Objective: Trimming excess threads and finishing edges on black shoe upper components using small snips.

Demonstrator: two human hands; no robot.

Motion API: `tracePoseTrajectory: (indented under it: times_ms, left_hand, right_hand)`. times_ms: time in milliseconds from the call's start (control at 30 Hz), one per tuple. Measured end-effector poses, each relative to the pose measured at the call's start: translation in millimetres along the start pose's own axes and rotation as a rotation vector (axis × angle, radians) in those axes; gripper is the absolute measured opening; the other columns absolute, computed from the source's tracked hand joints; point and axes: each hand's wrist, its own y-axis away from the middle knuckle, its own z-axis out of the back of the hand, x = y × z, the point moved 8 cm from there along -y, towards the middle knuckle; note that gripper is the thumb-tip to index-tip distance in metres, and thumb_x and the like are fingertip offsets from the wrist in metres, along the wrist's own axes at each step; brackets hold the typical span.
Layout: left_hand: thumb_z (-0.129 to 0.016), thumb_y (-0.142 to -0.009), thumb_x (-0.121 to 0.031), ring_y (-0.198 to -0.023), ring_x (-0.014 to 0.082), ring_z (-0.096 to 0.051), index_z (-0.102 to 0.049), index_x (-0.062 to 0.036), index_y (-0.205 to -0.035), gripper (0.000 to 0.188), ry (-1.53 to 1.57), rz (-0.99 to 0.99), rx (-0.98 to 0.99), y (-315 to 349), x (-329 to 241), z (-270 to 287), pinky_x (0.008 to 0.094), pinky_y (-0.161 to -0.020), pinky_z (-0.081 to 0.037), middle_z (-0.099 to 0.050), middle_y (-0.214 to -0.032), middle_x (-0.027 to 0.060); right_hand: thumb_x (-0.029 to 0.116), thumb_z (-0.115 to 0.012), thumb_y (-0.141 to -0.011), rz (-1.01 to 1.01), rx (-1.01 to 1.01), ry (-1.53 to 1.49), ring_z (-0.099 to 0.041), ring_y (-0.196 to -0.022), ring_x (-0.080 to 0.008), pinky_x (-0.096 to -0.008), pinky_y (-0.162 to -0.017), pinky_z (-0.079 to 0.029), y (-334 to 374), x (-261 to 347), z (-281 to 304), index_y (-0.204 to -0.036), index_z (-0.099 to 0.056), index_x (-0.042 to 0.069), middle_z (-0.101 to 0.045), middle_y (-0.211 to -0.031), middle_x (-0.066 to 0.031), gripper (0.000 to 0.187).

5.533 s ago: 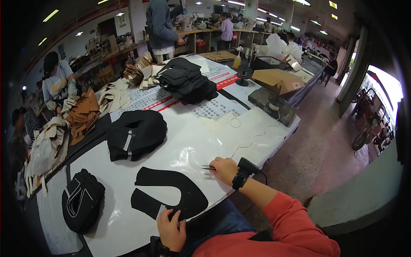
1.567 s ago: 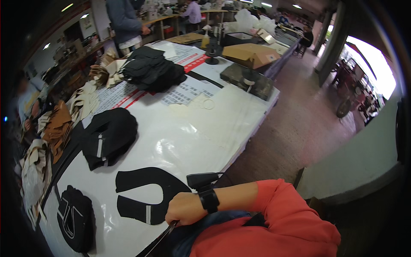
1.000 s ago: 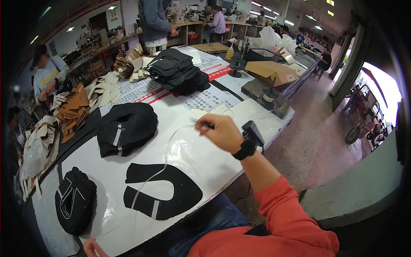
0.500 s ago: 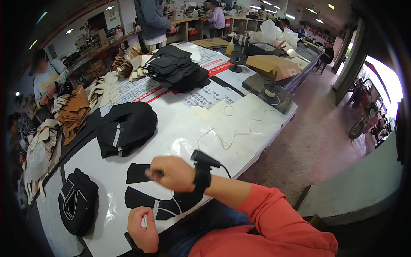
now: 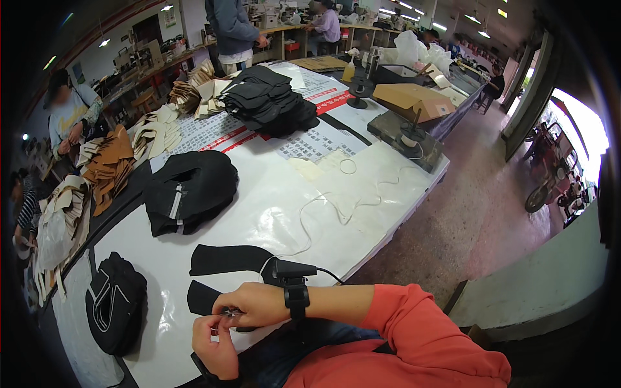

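Lying under white cord (image 5: 289,254), the curved black piece (image 5: 223,260) is partly hidden by the right hand (image 5: 253,302), clenched on a metal tool (image 5: 231,313); the left hand (image 5: 217,348) is pinched closed.

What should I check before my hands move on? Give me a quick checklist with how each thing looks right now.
1. White cord slack: ok, it lies in loose curves on the table.
2. Black U-shaped piece lying flat: ok where visible; the right hand covers part.
3. Left hand clear of the small metal tool: not ok, they're close together.
4. Cord end in the left hand: cannot tell, the fingers hide it.
5. Larger black bundle clear of both hands: ok.
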Motion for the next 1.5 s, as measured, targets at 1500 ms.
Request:
tracePoseTrajectory:
  times_ms: [1500]
  left_hand:
    - [-0.051,-0.104,-0.046,-0.131,0.0216,-0.051,-0.039,-0.0034,-0.147,0.061,1.331,0.493,0.359,33.2,-19.2,-94.7,0.0412,-0.113,-0.039,-0.053,-0.141,0.0074]
  right_hand:
    - [0.009,-0.072,-0.078,0.381,-0.433,0.703,-0.067,-0.067,-0.0257,-0.0369,-0.056,-0.052,-43.4,30.3,1.5,-0.088,-0.063,0.01,-0.065,-0.075,-0.0034,0.014]
